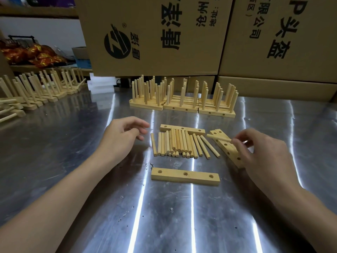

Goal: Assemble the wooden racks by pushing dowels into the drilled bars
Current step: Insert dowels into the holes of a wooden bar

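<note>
Four loose drilled bars lie on the counter (73, 143): the nearest bar (185, 177), three-holed; a far bar (182, 129) behind roughly twenty loose dowels (178, 145); and paired bars (225, 144) under the right grip (259, 152), which pinches a single dowel (218, 138). The left grip (125, 132) hovers released. Three rack clusters (182, 102) stand before closed cardboard boxes (155, 42).
</note>
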`<move>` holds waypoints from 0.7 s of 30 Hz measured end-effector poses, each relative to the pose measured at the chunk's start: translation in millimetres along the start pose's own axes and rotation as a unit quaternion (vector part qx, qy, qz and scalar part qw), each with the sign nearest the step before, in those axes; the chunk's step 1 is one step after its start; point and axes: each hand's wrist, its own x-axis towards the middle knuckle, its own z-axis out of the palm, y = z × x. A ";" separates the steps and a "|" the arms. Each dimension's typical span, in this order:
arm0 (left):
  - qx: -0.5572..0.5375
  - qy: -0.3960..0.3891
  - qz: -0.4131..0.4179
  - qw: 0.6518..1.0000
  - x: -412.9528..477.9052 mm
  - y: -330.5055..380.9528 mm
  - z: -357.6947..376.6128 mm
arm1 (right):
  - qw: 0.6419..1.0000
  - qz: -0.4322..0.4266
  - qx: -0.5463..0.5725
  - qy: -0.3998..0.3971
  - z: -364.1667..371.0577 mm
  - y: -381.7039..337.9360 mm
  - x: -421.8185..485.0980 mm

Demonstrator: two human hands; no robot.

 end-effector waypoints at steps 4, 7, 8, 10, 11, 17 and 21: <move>0.018 0.004 -0.017 1.000 -1.7 1.6 2.1 | 0.977 0.048 0.206 -0.001 -1.0 -3.1 1.9; 0.015 -0.026 -0.009 1.000 -7.1 9.5 2.3 | 0.922 0.046 0.381 -0.042 1.1 -15.2 0.7; -0.002 -0.043 -0.005 0.999 -9.6 13.9 2.5 | 0.906 0.038 0.418 -0.053 1.5 -18.7 -0.6; -0.056 -0.100 0.003 0.993 -16.0 25.6 3.0 | 0.891 0.012 0.449 -0.066 2.0 -23.8 -4.1; -0.082 -0.129 0.009 0.988 -18.8 31.0 3.8 | 0.891 -0.004 0.450 -0.067 2.3 -25.0 -5.4; -0.121 -0.155 0.035 0.980 -23.9 42.3 7.2 | 0.894 -0.064 0.441 -0.052 4.8 -27.4 -8.4; -0.139 -0.182 0.032 0.973 -24.0 43.6 3.9 | 0.892 -0.080 0.444 -0.039 2.9 -28.1 -9.0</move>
